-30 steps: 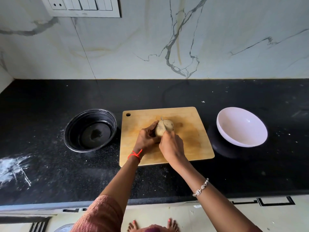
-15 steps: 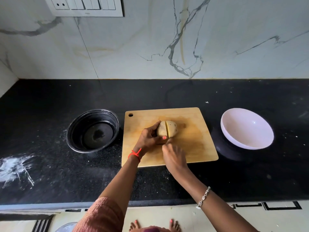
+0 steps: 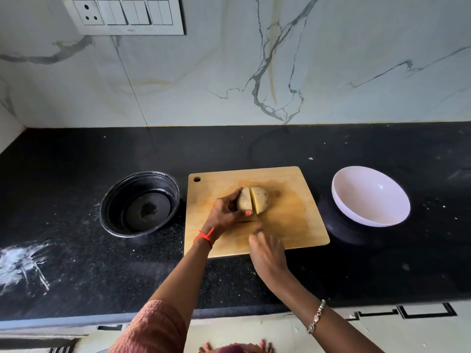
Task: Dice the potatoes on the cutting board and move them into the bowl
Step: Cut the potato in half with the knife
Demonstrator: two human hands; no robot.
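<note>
A potato lies split in two on the wooden cutting board [image 3: 293, 225]. My left hand [image 3: 224, 212] grips the left half [image 3: 244, 202] from the left side. The right half [image 3: 260, 202] leans away, its pale cut face showing. A thin knife [image 3: 255, 217] sits in the gap between the halves, its blade pointing away from me. My right hand [image 3: 267, 253] holds the knife's handle near the board's front edge. A white bowl [image 3: 370, 197] stands empty to the right of the board.
A black round container [image 3: 140, 203] sits left of the board on the black countertop [image 3: 76, 250]. White powder smears mark the counter's far left. The marble wall with a switch panel [image 3: 127, 15] rises behind. The counter's front edge runs below my forearms.
The knife has cut through the potato and been drawn back toward me with my right hand. The two halves have parted, the right one tipping open.
</note>
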